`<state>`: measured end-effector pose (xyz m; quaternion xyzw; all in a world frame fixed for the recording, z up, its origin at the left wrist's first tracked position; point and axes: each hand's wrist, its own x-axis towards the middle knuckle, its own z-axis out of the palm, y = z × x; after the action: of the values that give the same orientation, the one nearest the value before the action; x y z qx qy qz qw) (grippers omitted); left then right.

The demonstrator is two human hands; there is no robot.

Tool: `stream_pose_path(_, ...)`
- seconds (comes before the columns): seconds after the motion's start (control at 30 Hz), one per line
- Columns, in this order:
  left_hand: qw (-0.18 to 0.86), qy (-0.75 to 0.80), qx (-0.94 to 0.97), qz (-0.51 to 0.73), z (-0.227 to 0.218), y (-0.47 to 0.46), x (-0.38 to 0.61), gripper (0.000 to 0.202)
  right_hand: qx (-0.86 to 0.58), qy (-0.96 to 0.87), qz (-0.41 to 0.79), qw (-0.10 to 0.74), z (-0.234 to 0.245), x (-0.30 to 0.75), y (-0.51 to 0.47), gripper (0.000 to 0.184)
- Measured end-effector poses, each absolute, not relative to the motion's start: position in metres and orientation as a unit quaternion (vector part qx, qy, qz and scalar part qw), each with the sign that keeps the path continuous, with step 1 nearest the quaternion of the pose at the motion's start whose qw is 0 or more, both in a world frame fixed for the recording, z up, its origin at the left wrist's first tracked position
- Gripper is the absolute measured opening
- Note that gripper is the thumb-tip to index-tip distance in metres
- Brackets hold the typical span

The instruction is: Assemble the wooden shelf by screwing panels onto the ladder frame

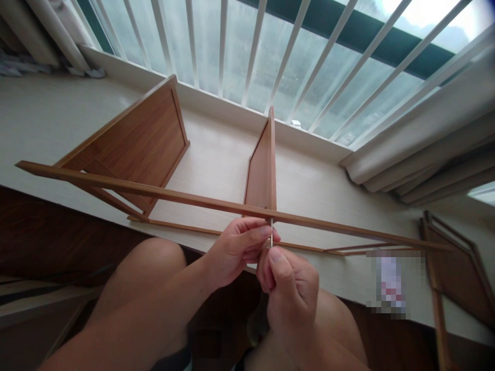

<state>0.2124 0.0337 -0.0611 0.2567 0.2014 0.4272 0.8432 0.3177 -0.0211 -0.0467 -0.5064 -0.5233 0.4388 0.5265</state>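
Note:
A long wooden rail (pixel 185 200) crosses in front of me, part of a brown wooden frame. At its middle a slim metal rod (pixel 271 232) stands upright against the underside, where an upright wooden panel (pixel 261 170) meets the rail. My left hand (pixel 242 245) is closed, thumb and fingers pinching at the rod's upper part. Below it, my right hand (pixel 290 281) is closed around the rod's lower end. The fingers hide that end, so I cannot tell whether it is a bolt or a tool.
A larger wooden panel (pixel 135 139) leans at the left, and another dark panel (pixel 460 263) stands at the right. The frame rests on a pale ledge (pixel 216 139) under a barred window. Curtains (pixel 421 134) hang at both sides. A blurred packet (pixel 390 281) lies at the right.

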Motion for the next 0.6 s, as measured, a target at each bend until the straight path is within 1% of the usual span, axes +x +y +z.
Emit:
stream_pose_path(0.23,0.838,0.201,0.267,0.431,-0.062,0.034,0.212,0.022,-0.496,-0.627,0.375,0.47,-0.037,0.329,-0.015,0.042)
stream_pose_path(0.4,0.842,0.192,0.264,0.43,-0.062,0.034,0.213,0.02,-0.49,-0.645,0.36,0.463,-0.034,0.331,-0.014,0.04)
stream_pose_path(0.6,0.834,0.208,0.268,0.436,-0.063,0.034,0.214,0.02,-0.491,-0.648,0.361,0.457,-0.032,0.332,-0.012,0.042)
